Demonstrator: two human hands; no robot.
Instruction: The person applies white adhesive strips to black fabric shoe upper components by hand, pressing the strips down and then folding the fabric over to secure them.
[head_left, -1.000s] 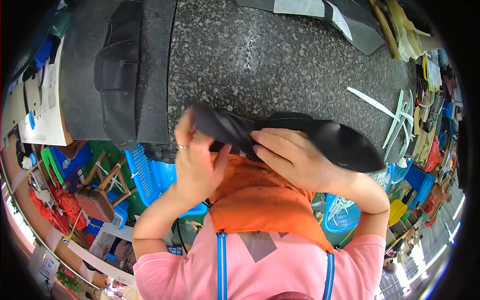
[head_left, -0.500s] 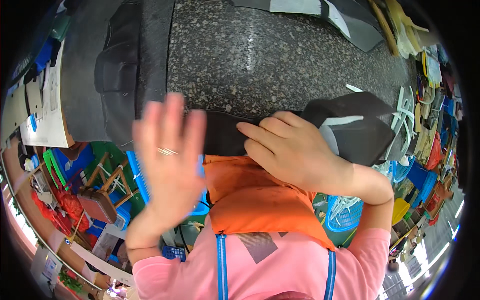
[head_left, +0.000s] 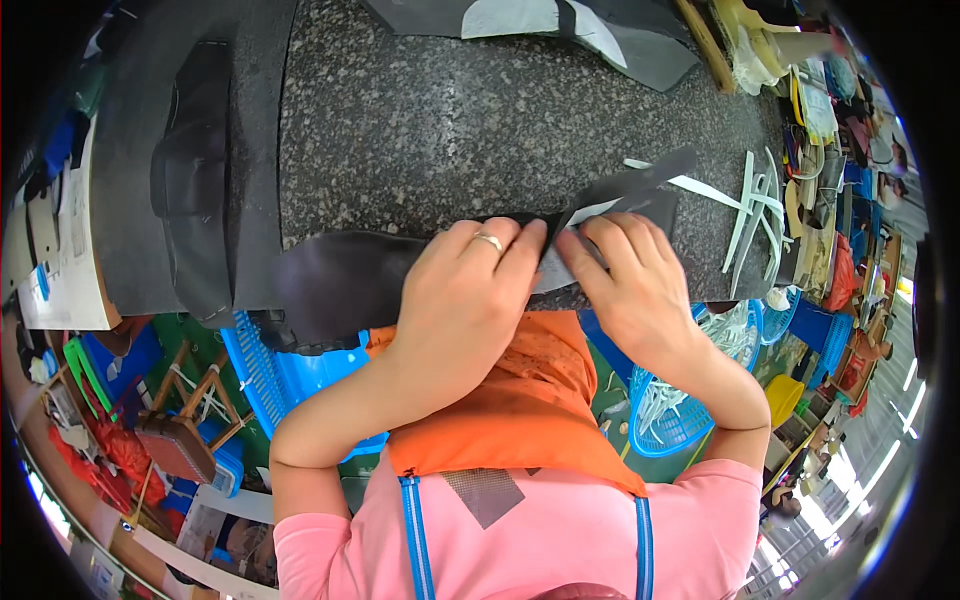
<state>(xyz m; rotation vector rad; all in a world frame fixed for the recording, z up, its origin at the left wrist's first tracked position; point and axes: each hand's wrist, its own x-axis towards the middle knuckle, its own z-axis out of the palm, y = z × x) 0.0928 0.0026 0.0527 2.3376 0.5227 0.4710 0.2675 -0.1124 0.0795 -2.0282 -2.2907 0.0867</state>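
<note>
A long black leather-like piece (head_left: pixel 345 282) lies along the near edge of the speckled stone slab (head_left: pixel 430 130). My left hand (head_left: pixel 465 295) is closed on it near its middle, fingertips pressed at a fold; a ring circles one finger. Close beside it, my right hand (head_left: pixel 632 285) pinches the same piece, thumb and fingers at the fold. Past the right hand, the piece's dark end stands up off the slab, tilted to the right. A pale strip shows inside the fold between my hands. The fingertips partly hide the fold.
Thin white strips (head_left: pixel 750 215) lie on the slab at right. Another black piece (head_left: pixel 195 180) rests on the dark mat at left. Grey and white pieces (head_left: pixel 510 18) lie at the far edge. Blue baskets (head_left: pixel 672 415) stand below the table, the right one holding white scraps.
My left hand has come down from its raised, blurred position onto the black piece, beside my right hand. The piece's left part has spread leftward, and its right end now stands up.
</note>
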